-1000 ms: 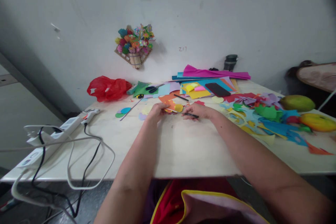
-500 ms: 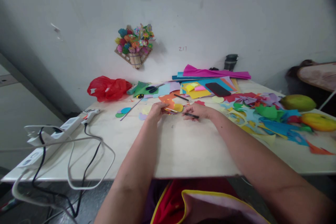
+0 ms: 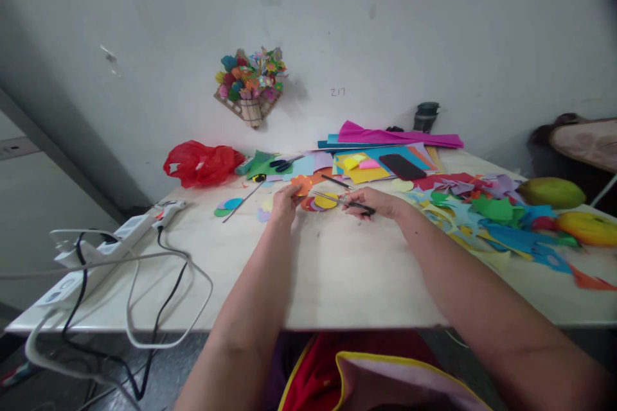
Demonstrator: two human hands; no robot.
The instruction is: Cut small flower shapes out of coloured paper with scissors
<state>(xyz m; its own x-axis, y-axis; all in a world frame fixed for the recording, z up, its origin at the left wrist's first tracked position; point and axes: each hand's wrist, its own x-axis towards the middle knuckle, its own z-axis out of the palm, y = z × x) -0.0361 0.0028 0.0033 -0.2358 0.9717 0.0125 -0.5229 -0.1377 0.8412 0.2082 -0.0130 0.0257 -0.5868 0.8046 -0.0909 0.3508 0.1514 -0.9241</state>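
My left hand [image 3: 286, 201] is closed in a pinch on a piece of orange paper [image 3: 301, 185], which sticks up past the fingertips. In my right hand [image 3: 369, 201] is a pair of scissors [image 3: 355, 207]; the fingers wrap the dark handles and the blades point left at the orange paper. Under the blades lies a yellow paper circle [image 3: 326, 200] on top of other round paper pieces. A dark pen [image 3: 336, 182] rests just behind the hands. Part of the orange paper is hidden by my left fingers.
Coloured paper sheets, a phone [image 3: 402, 167] and a magenta roll [image 3: 400, 135] lie at the back. Paper scraps [image 3: 496, 207] and two fruits [image 3: 552, 193] cover the right. A power strip [image 3: 110, 244] with cables and a red plastic bag [image 3: 202, 164] are left. Second scissors [image 3: 284, 164] lie behind.
The orange paper in my left hand has come up and left, away from the yellow circle. The scissors in my right hand look more open, and the view has shifted slightly.
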